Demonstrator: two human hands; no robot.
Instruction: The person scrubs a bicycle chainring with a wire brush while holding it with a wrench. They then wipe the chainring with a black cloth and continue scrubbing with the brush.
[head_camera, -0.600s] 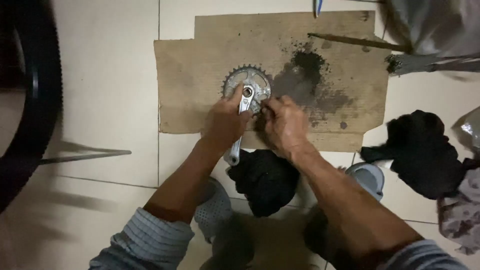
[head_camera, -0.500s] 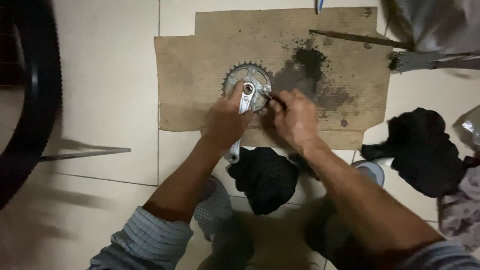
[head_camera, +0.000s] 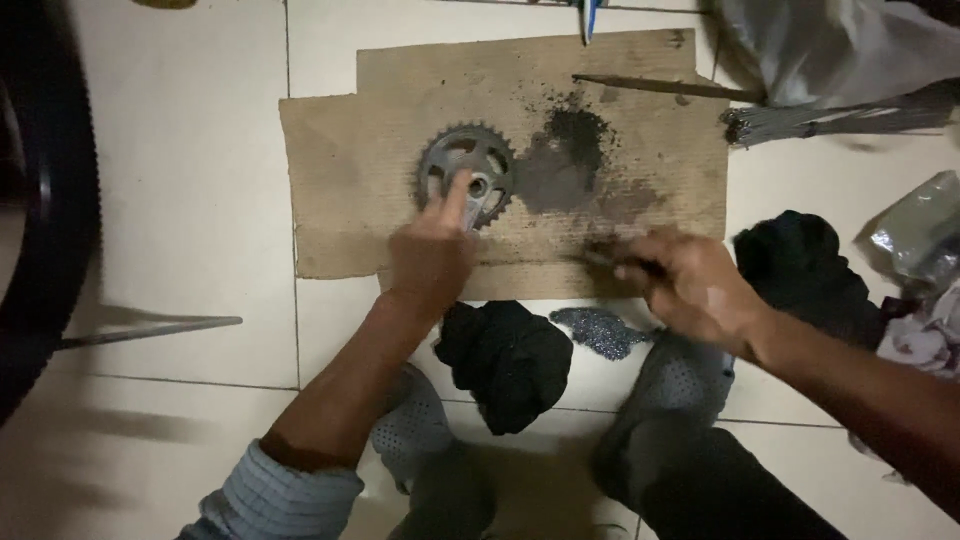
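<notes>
Toothed chainring (head_camera: 466, 172) on grease-stained cardboard (head_camera: 350, 150), pinned under left hand (head_camera: 432, 250) fingertips; right hand (head_camera: 690, 280), blurred, closed around thin dark tool (head_camera: 600, 258), rightward.

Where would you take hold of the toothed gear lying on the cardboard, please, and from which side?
Probably by the rim of the gear, coming from above on its far side. It lies flat on the cardboard, so only the edge and the cut-out holes offer a hold; the left hand already covers the near side. Pinch across the teeth or hook a finger through a hole.
</notes>
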